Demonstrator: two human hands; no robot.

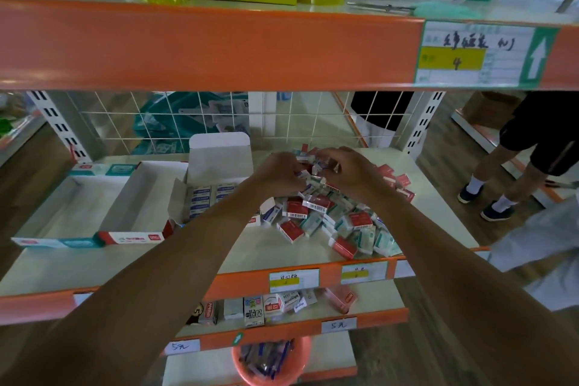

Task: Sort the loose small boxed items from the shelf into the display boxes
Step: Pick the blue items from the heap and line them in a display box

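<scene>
Both hands are up at the back of the heap now: the left hand (277,174) and the right hand (349,172) meet over the small boxes (329,219), fingers of each curled in and pinching a little cluster of them between the two palms, just above the pile. How many are in that grip I can't tell, they're bunched and half covered by fingers. The heap itself sprawls across the right half of the middle shelf (257,251), red-faced and teal-faced packs jumbled at all angles, far too many and too overlapped to count. Over on the left, three display boxes stand side by side: a teal-trimmed display box (59,207) farthest left with nothing showing inside, a red-trimmed display box (142,197) beside it, likewise bare white inside, and a lidded display box (221,150) nearest the hands, flap standing upright, with blue-labelled packs (200,196) lined up flat in rows, partly hidden behind the left forearm. Two price tags (294,280) sit on the orange shelf edge below the heap. At the far right, one other person (507,178) stands on the floor.
</scene>
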